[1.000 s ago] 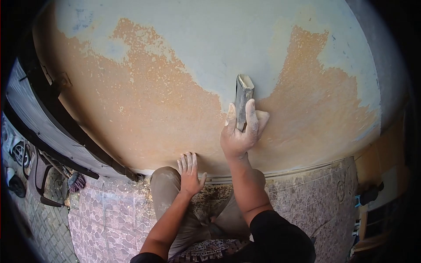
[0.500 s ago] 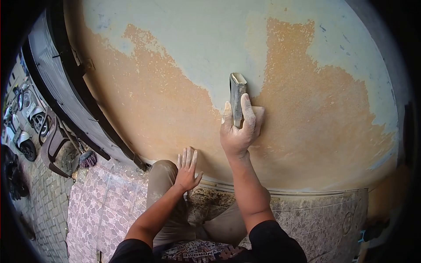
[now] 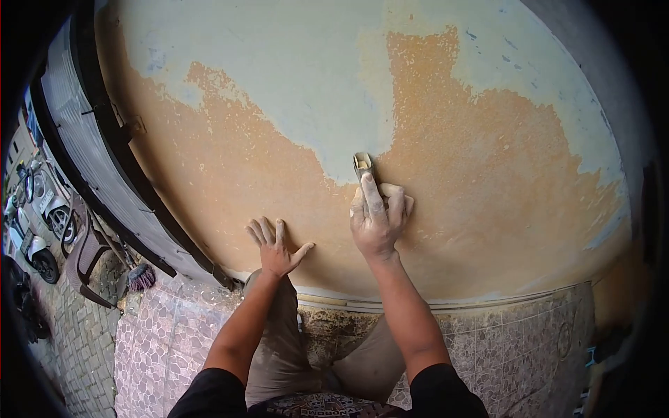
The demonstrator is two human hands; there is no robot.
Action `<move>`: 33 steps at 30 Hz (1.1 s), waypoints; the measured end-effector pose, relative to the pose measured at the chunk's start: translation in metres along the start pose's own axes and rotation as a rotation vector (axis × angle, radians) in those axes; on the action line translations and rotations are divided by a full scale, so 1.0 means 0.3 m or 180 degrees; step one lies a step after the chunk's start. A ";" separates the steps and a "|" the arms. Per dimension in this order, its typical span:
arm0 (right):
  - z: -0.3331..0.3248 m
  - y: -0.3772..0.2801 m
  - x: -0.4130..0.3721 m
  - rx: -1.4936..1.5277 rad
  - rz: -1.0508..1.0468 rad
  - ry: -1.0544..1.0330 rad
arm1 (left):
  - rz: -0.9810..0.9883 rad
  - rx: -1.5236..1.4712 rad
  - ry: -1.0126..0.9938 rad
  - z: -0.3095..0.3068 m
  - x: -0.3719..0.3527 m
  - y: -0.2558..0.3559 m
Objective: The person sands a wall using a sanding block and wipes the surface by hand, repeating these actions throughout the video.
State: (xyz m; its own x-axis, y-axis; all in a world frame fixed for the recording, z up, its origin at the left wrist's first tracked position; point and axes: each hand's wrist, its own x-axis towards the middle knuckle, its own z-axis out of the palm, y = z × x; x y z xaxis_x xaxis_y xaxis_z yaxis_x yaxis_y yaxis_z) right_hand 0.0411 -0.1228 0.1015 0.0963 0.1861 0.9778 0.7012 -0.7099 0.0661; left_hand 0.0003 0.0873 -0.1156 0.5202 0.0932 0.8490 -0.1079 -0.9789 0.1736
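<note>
My right hand (image 3: 378,221) grips a sanding block (image 3: 362,164), a pale block with dark grey sandpaper around it. The block rests against the wall (image 3: 481,188), and its pale end points upward. Whitish dust coats the fingers. My left hand (image 3: 277,249) lies with fingers spread on the orange lower part of the wall, holding nothing. Pale green paint covers the upper wall, with a ragged border where the orange patches begin.
A dark-framed panel (image 3: 104,132) stands along the left. Beyond it are parked scooters (image 3: 35,244), a brown chair (image 3: 87,258) and a broom head (image 3: 141,276). Patterned tiles (image 3: 164,334) run along the wall's foot, and my bent knees are close to it.
My right hand has drawn the sanding block lower on the wall, and the block now appears more end-on. My left hand has moved up from beside my knee and spread its fingers on the wall.
</note>
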 end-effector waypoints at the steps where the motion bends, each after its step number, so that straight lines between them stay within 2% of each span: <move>1: -0.005 -0.017 0.095 0.0023 0.0004 0.0030 | -0.0105 -0.0135 0.0172 0.014 0.004 0.016; 5: 0.046 -0.062 0.115 -0.0038 0.0072 0.0156 | -0.0338 -0.0347 0.0378 0.030 -0.002 0.041; 8: 0.079 -0.049 -0.163 -0.0200 0.0264 0.0379 | -0.0232 -0.0296 0.0372 0.030 -0.004 0.025; 11: 0.083 -0.053 -0.367 -0.0025 0.0293 0.0267 | -0.0175 -0.0207 0.0269 0.004 0.004 0.026; 16: 0.073 -0.095 0.096 0.0159 0.0308 0.0309 | -0.0288 -0.0284 0.0243 0.000 0.006 0.052; 19: 0.083 -0.117 0.186 0.0173 0.0336 0.0297 | -0.0445 -0.0407 0.0284 -0.030 0.042 0.074; 20: 0.087 -0.113 0.142 0.0207 0.0328 0.0338 | -0.0506 -0.0530 0.0320 -0.040 0.064 0.072; 24: 0.117 -0.096 -0.365 -0.0056 0.0175 0.0019 | -0.0195 -0.0316 0.0686 -0.054 0.198 0.001; 25: 0.110 -0.100 -0.369 -0.0037 0.0130 0.0046 | -0.0006 -0.0185 0.0725 -0.046 0.187 -0.014; 27: 0.118 -0.114 -0.339 0.0159 0.0313 0.0234 | 0.0277 0.0023 0.0788 0.006 0.112 -0.054; 31: 0.098 -0.144 0.098 0.0175 0.0466 0.0541 | 0.0376 0.0046 0.0676 0.057 0.007 -0.090; 33: 0.112 -0.137 0.127 0.0178 0.0440 0.0491 | 0.0308 -0.0055 0.0589 0.045 0.001 -0.083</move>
State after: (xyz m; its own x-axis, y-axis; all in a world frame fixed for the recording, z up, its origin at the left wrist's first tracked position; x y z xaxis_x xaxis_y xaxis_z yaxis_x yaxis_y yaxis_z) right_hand 0.0397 -0.0637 0.1292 0.0881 -0.0197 0.9959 0.7272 -0.6820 -0.0778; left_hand 0.0145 0.1093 -0.1263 0.3422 0.0321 0.9391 -0.1651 -0.9818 0.0937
